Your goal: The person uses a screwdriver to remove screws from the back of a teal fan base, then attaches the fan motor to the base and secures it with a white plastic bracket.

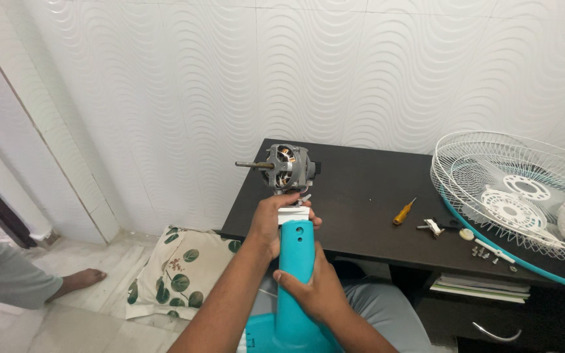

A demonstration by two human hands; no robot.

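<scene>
A single head-worn camera looks forward and slightly down from the person's own seat, close over both forearms. It faces a wavy white tiled wall, with the dark tabletop near at centre-right and the floor at lower left.

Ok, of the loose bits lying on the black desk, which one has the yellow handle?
The small screwdriver, lying alone at mid-desk. The white bracket piece, round cap and screws to its right, beside the fan guard, are white or metal.
</scene>
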